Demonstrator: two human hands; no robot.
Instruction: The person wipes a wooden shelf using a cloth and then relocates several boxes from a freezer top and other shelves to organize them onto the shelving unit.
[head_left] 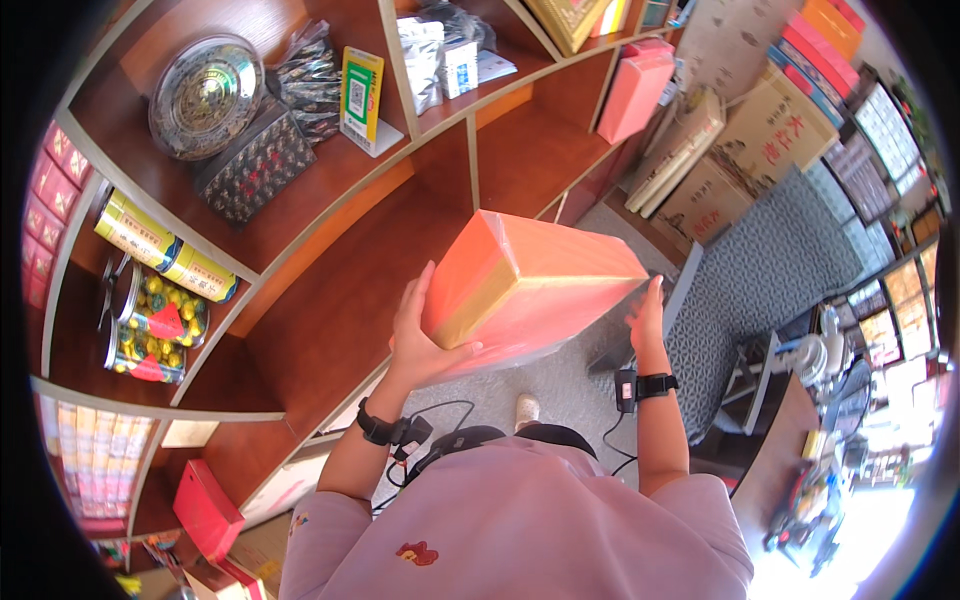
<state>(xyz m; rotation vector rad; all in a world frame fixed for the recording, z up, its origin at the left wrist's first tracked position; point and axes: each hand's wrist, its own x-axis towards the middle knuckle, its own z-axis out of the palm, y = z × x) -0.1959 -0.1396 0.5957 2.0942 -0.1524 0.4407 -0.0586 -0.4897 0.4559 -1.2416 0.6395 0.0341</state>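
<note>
A large coral-orange box (560, 300) with a gold band along one edge, in clear plastic wrap, is held up in front of my body, tilted. My left hand (425, 335) closes on its left end, thumb along the lower front and fingers up the side. At the opposite end my right hand (648, 315) grips the corner, its fingers partly hidden by the box. Both wrists wear black straps with small devices and cables. Just beyond the box is a brown wooden shelf compartment (350, 265).
Above left, a shelf holds a round decorative plate (207, 97), a dark patterned box (257, 160) and a code stand (362, 95). Yellow tins (165, 245) and jars (158, 310) sit left. A similar coral box (636, 90) stands far right, near cartons (765, 135) and a grey-patterned covered surface (750, 270).
</note>
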